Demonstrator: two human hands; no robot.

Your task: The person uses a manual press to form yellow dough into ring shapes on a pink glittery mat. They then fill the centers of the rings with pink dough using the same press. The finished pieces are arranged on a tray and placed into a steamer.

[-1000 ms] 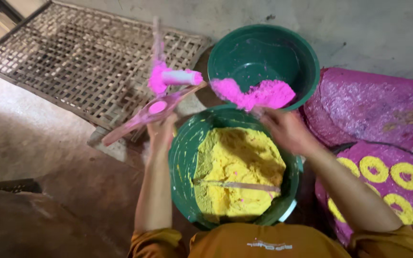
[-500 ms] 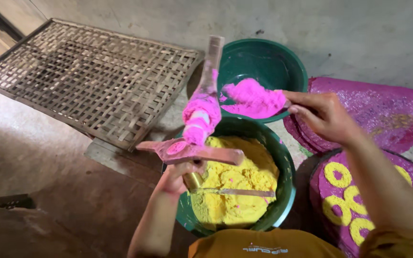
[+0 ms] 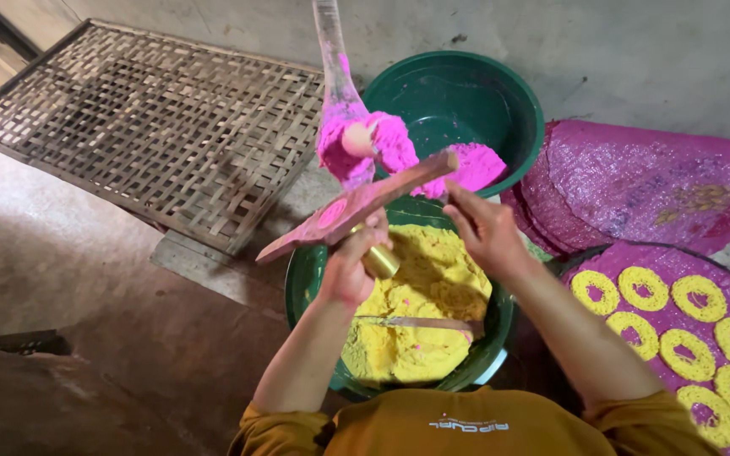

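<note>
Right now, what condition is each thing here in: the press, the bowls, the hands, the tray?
Wooden press: held up, tilted, smeared pink.
Left hand: gripping the press from below.
Right hand: open, at the press's end.
Near bowl: full of yellow dough.
Far bowl: mostly empty, pink dough at rim.
Tray: holding yellow rings.
Woven rack: flat.

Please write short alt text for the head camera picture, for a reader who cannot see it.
A person's left hand holds a wooden press smeared with pink dough above a green bowl of yellow dough, while the right hand touches the press end. A second green bowl, a woven bamboo tray and yellow dough rings on pink cloth lie around.
</note>
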